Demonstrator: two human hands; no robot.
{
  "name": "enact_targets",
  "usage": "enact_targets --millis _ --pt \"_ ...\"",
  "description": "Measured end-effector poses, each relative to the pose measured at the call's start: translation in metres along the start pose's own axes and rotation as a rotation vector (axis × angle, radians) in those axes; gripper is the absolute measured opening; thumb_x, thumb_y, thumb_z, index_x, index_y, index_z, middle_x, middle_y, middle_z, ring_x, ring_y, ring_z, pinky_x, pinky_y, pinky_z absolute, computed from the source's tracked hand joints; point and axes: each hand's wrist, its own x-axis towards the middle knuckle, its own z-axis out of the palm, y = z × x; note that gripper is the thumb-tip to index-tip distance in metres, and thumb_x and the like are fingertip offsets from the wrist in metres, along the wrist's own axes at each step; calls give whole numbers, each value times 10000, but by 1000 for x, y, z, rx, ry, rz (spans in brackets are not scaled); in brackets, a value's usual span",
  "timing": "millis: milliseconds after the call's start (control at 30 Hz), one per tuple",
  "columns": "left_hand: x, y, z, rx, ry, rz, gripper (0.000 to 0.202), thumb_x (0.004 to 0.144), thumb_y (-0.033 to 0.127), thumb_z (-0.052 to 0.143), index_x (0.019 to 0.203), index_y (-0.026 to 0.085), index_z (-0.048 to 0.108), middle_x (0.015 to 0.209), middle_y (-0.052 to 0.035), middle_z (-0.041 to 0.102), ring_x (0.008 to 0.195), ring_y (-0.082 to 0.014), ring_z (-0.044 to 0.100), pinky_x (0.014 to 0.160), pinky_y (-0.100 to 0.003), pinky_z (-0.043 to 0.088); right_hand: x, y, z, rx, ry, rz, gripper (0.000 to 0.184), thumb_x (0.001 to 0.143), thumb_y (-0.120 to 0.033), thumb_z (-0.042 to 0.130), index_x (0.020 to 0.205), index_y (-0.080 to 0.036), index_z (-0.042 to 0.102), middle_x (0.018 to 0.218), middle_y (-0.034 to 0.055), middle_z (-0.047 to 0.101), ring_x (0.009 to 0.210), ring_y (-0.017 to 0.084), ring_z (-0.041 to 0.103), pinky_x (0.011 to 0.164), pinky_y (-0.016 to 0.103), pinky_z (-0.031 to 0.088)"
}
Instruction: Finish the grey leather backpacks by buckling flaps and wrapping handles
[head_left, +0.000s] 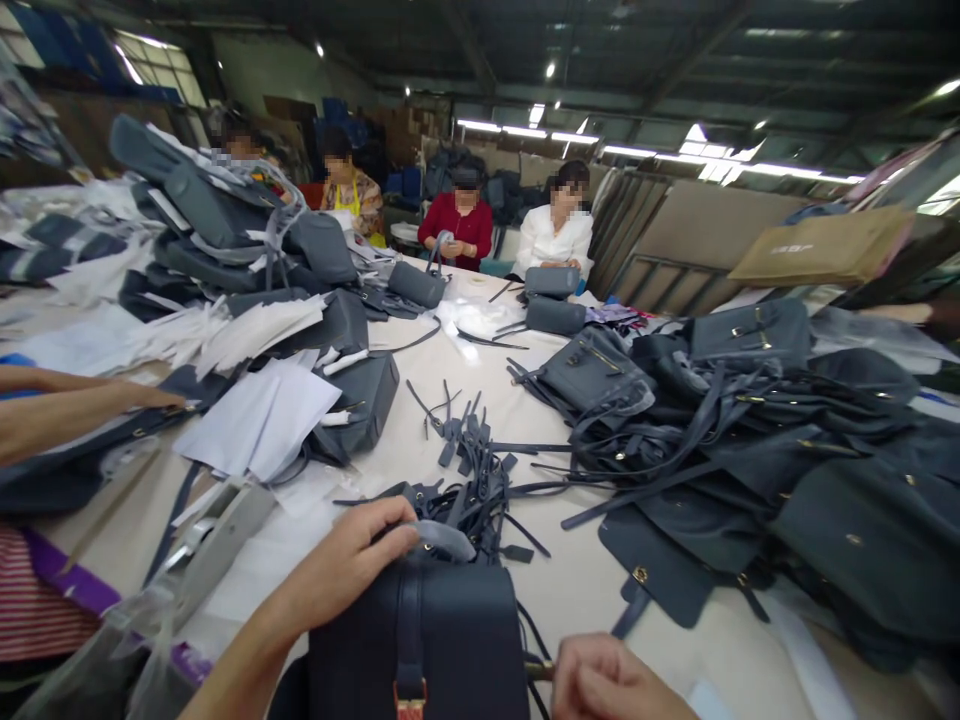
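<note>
A dark navy bag (469,630) stands upright right in front of me, with a strap (409,625) and a gold-coloured buckle (410,697) down its front. The fingers of my left hand (360,555) pinch the bag's top handle (446,540), which looks wrapped in pale film. My right hand (607,680) is closed beside the bag's right side. A thin, dull-gold piece (538,670) runs from the bag to its fingertips, too blurred to name. Behind the bag lies a heap of small dark straps and tags (476,470).
Dark bags are piled on the right (750,430) and the left (225,220), with white paper sheets (255,415) near the left pile. A co-worker's arm (75,408) reaches in from the left over another bag. Several people sit at the table's far end.
</note>
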Motion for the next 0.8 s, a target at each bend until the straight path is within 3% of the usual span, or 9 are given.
enact_targets --millis 67,133,200,233,367,467,533,667,800 --pt "2 -8 -2 -57 -60 -11 268 880 389 476 706 196 542 699 39 540 704 -151 509 663 -241 364 18 -6 -32 -280 234 -4 539 872 -637 426 803 -153 654 700 79 708 513 131 626 488 215 446" --pt "2 -15 -4 -119 -99 -17 275 868 387 480 672 196 503 678 43 504 682 -144 477 647 -237 347 48 -7 -55 -694 445 -40 396 930 -475 382 898 -186 650 858 78 725 695 172 684 605 266 512" --pt "4 -21 -4 -180 -89 -26 282 866 403 470 673 198 484 669 44 471 665 -140 448 632 -237 335 84 0 -68 -931 537 -47 185 833 -298 555 952 -212 667 1008 79 703 915 215 665 777 309 509" --pt "5 -22 -3 -205 -64 -34 283 866 414 466 680 200 482 663 46 455 653 -139 433 622 -238 329 100 5 -71 -1008 575 -43 217 770 -214 608 978 -222 671 1062 83 680 997 232 636 835 319 485" --pt "11 -25 3 -264 128 -85 290 871 435 455 699 203 482 638 50 409 618 -138 395 594 -245 312 138 23 -76 -1244 680 -2 203 761 -81 566 855 -213 689 955 90 647 937 243 631 763 311 449" --pt "19 -22 11 -302 238 -101 300 880 446 450 707 204 480 634 52 391 610 -136 386 589 -246 312 135 18 -84 -1378 728 -7 219 876 -146 460 842 -220 663 844 71 645 766 212 644 646 288 432" --pt "25 -18 17 -295 255 -79 302 888 442 452 705 203 478 639 51 393 616 -135 391 598 -246 317 123 9 -93 -1437 769 -31 245 920 -199 402 885 -221 644 896 86 655 734 215 647 619 297 436" --pt "38 -10 31 -228 269 -20 295 897 425 454 706 201 480 651 46 415 637 -138 412 620 -250 328 87 -13 -115 -1498 857 -174 214 904 -216 420 813 -217 615 1141 134 637 985 268 639 775 358 475" --pt "44 -5 41 -175 321 11 289 895 412 448 699 202 474 643 45 424 642 -142 428 624 -254 335 37 -41 -124 -1285 921 -449 237 909 -379 428 860 -229 605 775 53 707 719 207 696 614 281 518"
